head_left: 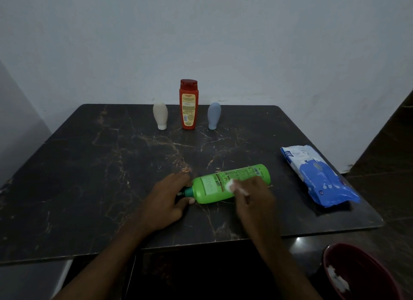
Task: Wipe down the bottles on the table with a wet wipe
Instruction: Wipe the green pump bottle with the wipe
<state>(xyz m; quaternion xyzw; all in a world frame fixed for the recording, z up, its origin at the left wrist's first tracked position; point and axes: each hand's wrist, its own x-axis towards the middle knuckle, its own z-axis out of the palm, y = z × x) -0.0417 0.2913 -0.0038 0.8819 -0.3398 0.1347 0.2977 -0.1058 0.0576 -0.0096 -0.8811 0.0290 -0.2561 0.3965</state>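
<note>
**A:** Obs.: green bottle (230,184) lies on its side near the front of the table (89,176), cap end to the left. Left hand (165,201) grips it at the neck, fingers (181,180) above, thumb below.

**B:** Right hand (252,197)?

**A:** Its fingers are curled round a bunched wipe (230,184), pressing it on the label at mid-body.

**B:** The others?

**A:** Red bottle (188,105), cream bottle (160,115) and grey bottle (214,115) stand in a row at the far edge, well apart from both hands. Cannot tell whether they have been wiped.

**B:** Failure modes?

**A:** Judgement only. The round body rests on a hard top and only the neck grip restrains it. A hard stroke across the body could roll it, or swing the base toward the pack (317,174). Wet plastic is slick, so the left grip may slip. The strip touching the table gets missed unless the bottle is turned. The wipe is a small wad, so the hand may rub the label bare.
</note>
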